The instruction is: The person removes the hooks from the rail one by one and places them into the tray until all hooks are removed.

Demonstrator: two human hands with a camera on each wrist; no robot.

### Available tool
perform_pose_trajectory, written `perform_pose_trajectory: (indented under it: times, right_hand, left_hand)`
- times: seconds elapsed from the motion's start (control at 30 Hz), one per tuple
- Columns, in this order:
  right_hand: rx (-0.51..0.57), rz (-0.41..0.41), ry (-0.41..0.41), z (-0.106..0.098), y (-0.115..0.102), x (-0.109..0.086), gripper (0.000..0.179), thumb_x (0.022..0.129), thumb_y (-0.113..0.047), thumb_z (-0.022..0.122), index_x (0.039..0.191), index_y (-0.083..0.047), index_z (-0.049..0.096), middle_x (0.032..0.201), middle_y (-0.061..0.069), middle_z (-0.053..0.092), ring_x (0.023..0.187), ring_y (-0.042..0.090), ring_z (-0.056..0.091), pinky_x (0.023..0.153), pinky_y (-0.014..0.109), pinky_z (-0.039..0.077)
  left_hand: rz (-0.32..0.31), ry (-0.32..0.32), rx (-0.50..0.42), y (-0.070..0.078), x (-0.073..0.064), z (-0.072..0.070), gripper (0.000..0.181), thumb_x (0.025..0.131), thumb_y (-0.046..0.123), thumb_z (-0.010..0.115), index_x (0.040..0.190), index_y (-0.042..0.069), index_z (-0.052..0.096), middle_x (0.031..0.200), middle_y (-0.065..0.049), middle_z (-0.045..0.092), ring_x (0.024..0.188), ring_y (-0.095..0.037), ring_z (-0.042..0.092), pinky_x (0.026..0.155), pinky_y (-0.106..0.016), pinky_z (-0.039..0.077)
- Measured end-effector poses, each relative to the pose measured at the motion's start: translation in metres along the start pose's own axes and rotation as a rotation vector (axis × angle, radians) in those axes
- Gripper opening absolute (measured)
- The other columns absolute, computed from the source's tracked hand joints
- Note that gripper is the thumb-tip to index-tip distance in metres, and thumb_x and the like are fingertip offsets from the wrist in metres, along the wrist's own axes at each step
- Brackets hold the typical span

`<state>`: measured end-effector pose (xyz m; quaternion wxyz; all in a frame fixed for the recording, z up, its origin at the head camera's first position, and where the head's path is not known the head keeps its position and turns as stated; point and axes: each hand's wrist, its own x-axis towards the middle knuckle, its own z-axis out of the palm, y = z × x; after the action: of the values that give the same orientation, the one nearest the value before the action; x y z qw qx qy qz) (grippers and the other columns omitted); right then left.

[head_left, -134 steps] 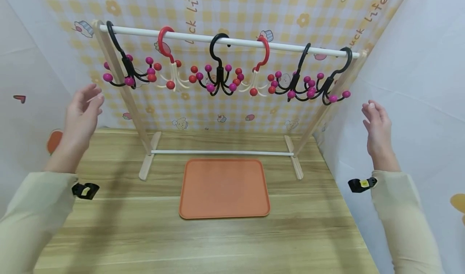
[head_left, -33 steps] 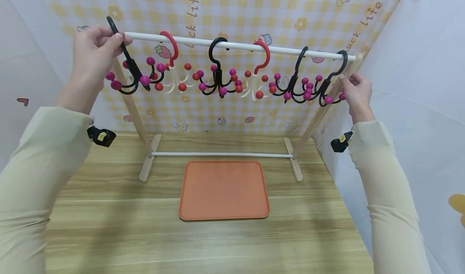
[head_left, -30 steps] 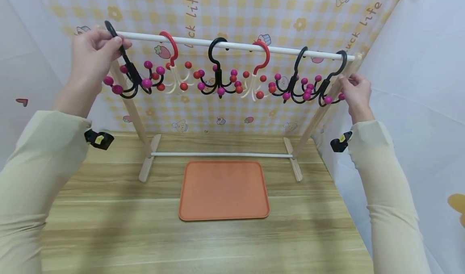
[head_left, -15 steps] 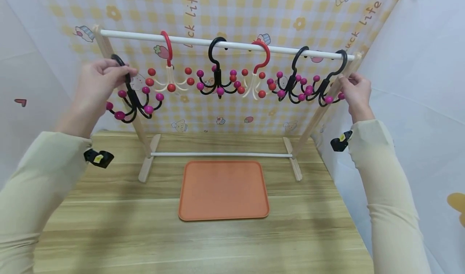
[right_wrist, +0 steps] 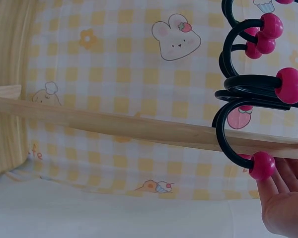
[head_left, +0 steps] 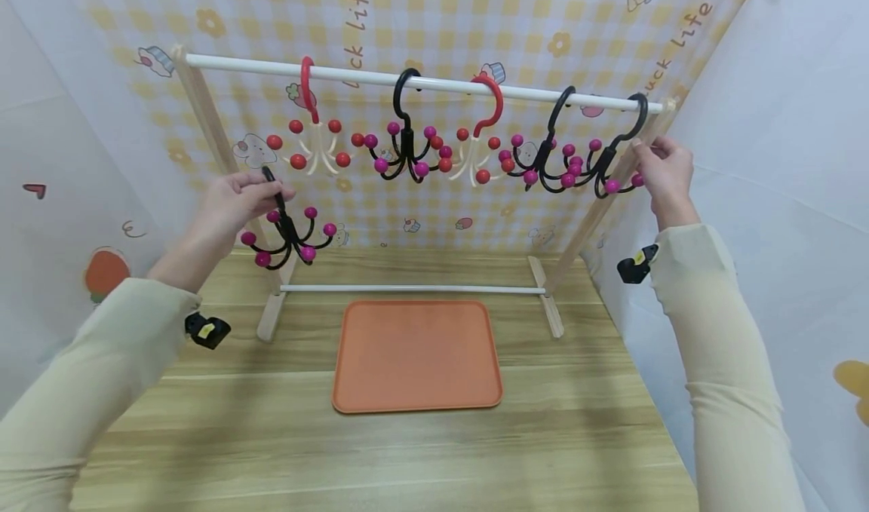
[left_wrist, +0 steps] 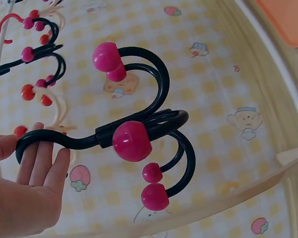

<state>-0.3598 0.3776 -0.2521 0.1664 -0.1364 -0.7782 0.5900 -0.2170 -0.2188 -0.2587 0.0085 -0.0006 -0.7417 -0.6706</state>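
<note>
My left hand [head_left: 227, 210] pinches the hook of a black multi-arm hanger [head_left: 287, 229] with pink ball tips, held below the rack's white top bar [head_left: 244, 65] and apart from it. In the left wrist view, thumb and fingers meet around the curved hook [left_wrist: 44, 135]. My right hand [head_left: 668, 173] grips the rack's right wooden post [head_left: 577, 248], just below its top; the right wrist view has the post between thumb and fingers. Close to that hand hangs another black hanger [head_left: 606, 161], one of its pink balls near the fingers.
Along the bar hang a red-and-cream hanger [head_left: 305, 90], a black one [head_left: 407, 142], a second red-and-cream one [head_left: 498, 105] and another black one [head_left: 545, 154]. An orange tray [head_left: 417, 357] lies on the wooden table [head_left: 380, 459] before the lower bar [head_left: 407, 288]. Checked cloth [head_left: 434, 14] covers the back.
My left hand has lifted the leftmost black hanger off the bar, then brought it down and to the right. My right hand came to the right post earlier and has stayed there.
</note>
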Motion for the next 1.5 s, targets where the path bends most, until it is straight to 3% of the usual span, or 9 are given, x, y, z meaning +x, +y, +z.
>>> perform_pose_trajectory:
  times: [0.13,0.33,0.47,0.6,0.83,1.13,1.37,1.5]
  right_hand:
    - [0.032,0.011,0.018,0.0,0.005,0.008,0.046,0.077,-0.038,0.065,0.119,-0.022,0.056,0.118,-0.002,0.053,0.102,0.012,0.053,0.082,0.025,0.043]
    - [0.036,0.0,0.015,-0.001,0.007,0.01,0.044,0.078,-0.034,0.066,0.118,-0.02,0.056,0.116,-0.003,0.055,0.098,0.011,0.055,0.077,0.023,0.046]
    - [-0.012,-0.015,-0.01,0.0,-0.004,-0.005,0.044,0.08,-0.035,0.063,0.12,-0.018,0.055,0.118,0.0,0.055,0.1,0.013,0.054,0.08,0.027,0.045]
    - [-0.014,-0.013,0.016,0.002,-0.008,-0.014,0.043,0.078,-0.038,0.064,0.116,-0.019,0.058,0.115,0.001,0.056,0.098,0.014,0.055,0.075,0.023,0.047]
    - [-0.069,-0.001,-0.001,0.006,-0.021,-0.031,0.049,0.081,-0.04,0.059,0.124,-0.019,0.051,0.123,0.001,0.051,0.106,0.014,0.051,0.089,0.03,0.039]
    - [0.025,0.002,0.01,-0.002,0.005,0.008,0.045,0.078,-0.037,0.065,0.119,-0.021,0.056,0.117,-0.001,0.055,0.099,0.012,0.054,0.08,0.024,0.045]
    - [-0.043,-0.003,-0.009,0.017,-0.052,-0.077,0.049,0.087,-0.034,0.053,0.13,-0.013,0.044,0.13,0.005,0.044,0.114,0.016,0.043,0.095,0.03,0.032]
    - [-0.044,-0.002,-0.01,0.017,-0.052,-0.079,0.049,0.087,-0.035,0.053,0.13,-0.014,0.045,0.13,0.004,0.045,0.114,0.016,0.044,0.095,0.031,0.031]
  left_hand:
    - [-0.008,-0.039,0.089,-0.011,0.0,0.004,0.021,0.088,0.026,0.055,0.096,0.007,0.058,0.081,0.012,0.066,0.078,-0.003,0.06,0.09,-0.03,0.037]
    - [-0.032,-0.081,0.128,-0.025,0.0,0.011,0.031,0.09,0.022,0.051,0.104,-0.006,0.052,0.082,0.009,0.065,0.078,-0.004,0.06,0.084,-0.028,0.042]
    - [-0.04,-0.128,0.095,-0.034,0.001,0.017,0.029,0.091,0.017,0.049,0.103,-0.009,0.049,0.086,0.003,0.066,0.078,-0.006,0.061,0.077,-0.024,0.046]
    - [-0.045,-0.171,0.052,-0.043,0.002,0.022,0.026,0.091,0.015,0.05,0.098,-0.011,0.047,0.087,0.0,0.066,0.078,-0.007,0.061,0.076,-0.023,0.047]
    - [-0.06,-0.201,0.122,-0.056,0.001,0.036,0.037,0.091,0.018,0.049,0.11,-0.014,0.047,0.098,-0.009,0.062,0.084,-0.012,0.06,0.079,-0.028,0.045]
    - [-0.111,-0.235,0.086,-0.078,0.006,0.059,0.026,0.09,0.012,0.05,0.098,-0.013,0.05,0.087,-0.006,0.064,0.08,-0.017,0.062,0.081,-0.036,0.045]
    - [-0.181,-0.243,0.06,-0.097,0.005,0.078,0.03,0.09,0.012,0.05,0.106,-0.013,0.046,0.105,-0.024,0.057,0.08,-0.016,0.061,0.081,-0.034,0.044]
    - [-0.191,-0.26,0.058,-0.108,0.003,0.089,0.03,0.09,0.01,0.05,0.108,-0.013,0.047,0.107,-0.026,0.055,0.09,-0.024,0.059,0.082,-0.034,0.044]
